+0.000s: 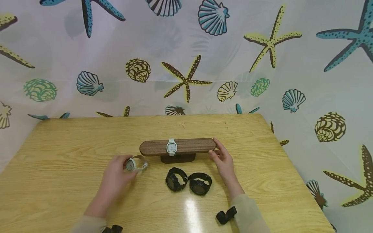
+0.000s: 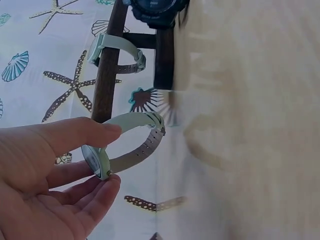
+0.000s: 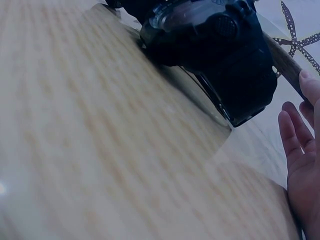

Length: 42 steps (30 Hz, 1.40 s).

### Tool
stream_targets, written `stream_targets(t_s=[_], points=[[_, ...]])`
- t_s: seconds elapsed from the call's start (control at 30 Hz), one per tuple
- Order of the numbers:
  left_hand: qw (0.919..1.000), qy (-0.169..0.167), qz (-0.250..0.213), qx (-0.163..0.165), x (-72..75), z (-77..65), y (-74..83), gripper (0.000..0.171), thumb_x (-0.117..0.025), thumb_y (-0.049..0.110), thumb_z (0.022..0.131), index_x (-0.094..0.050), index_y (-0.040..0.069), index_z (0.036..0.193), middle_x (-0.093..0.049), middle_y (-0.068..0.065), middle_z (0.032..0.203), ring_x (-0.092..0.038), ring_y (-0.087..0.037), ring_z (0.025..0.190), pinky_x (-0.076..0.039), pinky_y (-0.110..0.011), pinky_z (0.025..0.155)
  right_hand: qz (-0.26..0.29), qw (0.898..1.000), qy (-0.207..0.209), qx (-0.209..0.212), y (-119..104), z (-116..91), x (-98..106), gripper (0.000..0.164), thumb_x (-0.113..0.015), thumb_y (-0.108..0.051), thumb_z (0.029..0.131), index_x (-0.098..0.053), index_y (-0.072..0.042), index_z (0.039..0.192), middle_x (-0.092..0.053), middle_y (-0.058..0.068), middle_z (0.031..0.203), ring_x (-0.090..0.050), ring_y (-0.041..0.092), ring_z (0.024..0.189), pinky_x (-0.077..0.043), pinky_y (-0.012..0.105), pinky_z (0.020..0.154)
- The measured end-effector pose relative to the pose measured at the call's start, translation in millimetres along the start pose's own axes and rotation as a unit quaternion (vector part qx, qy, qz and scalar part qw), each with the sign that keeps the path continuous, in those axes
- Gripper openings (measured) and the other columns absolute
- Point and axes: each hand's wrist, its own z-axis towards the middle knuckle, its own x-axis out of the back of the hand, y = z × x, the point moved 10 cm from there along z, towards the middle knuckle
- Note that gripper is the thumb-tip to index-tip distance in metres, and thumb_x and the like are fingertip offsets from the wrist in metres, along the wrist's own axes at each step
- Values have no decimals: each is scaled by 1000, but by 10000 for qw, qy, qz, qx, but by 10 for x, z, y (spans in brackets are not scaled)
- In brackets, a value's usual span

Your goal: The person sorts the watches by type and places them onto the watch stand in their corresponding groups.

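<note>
My left hand (image 1: pixel 114 177) pinches a pale mint-green watch (image 1: pixel 130 165) between thumb and fingers, its strap closed in a loop. It is held just off the left end of a dark wooden watch stand (image 1: pixel 192 146). A similar pale watch (image 1: pixel 172 148) is strapped round the stand's bar, left of the middle, its face toward me. At the bar's right end my right hand (image 1: pixel 225 164) grips the wood between thumb and fingers. In the left wrist view, the held watch (image 2: pixel 135 120) appears close to the end of the bar (image 2: pixel 106 85).
Two black watches, one on the left (image 1: pixel 172 182) and one on the right (image 1: pixel 199 187), lie in front of the stand on the wooden table (image 1: pixel 73 142). Behind the table's far edge hangs a cloth (image 1: pixel 116 42) printed with shells and starfish.
</note>
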Motion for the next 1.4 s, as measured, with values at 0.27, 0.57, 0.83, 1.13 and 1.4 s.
stream_targets(t_s=[0.27, 0.57, 0.83, 1.13, 1.4], points=[[9984, -246, 309, -400, 74, 212, 162, 53, -77, 3, 76, -55, -13, 122, -52, -28, 113, -55, -40, 98, -50, -52, 80, -8, 10000, -12, 45, -13, -2, -15, 51, -59, -11, 96, -43, -9, 144, -43, 11, 142, -56, 20, 99, -47, 56, 89], [9938, -541, 724, -650, 61, 363, 296, 54, -79, 6, 76, -56, -12, 122, -54, -27, 113, -55, -41, 101, -48, -54, 83, 54, 10000, -37, 36, 3, -1, -24, 51, -59, -11, 96, -42, -9, 144, -43, 11, 142, -57, 15, 97, -49, 53, 89], [9888, -560, 966, -992, 9, 438, 403, 52, -81, 4, 74, -58, -11, 119, -56, -23, 108, -57, -37, 98, -51, -49, 82, 134, 9999, -51, -17, 18, -6, -22, 52, -59, -11, 96, -41, -7, 145, -42, 12, 142, -56, 16, 97, -47, 56, 90], [9846, -593, 1049, -1265, -28, 503, 517, 50, -82, 2, 72, -60, -9, 116, -57, -18, 103, -56, -32, 93, -51, -45, 80, 140, 9999, -56, -25, 8, 0, -15, 52, -59, -11, 96, -41, -8, 145, -43, 12, 140, -56, 16, 97, -46, 57, 90], [9807, -696, 1030, -1508, -85, 527, 638, 48, -82, 0, 72, -62, -7, 115, -61, -18, 108, -56, -35, 102, -49, -47, 88, 139, 9998, -110, -17, -2, 2, -17, 53, -58, -11, 96, -40, -7, 145, -45, 15, 134, -51, 44, 104, -46, 57, 91]])
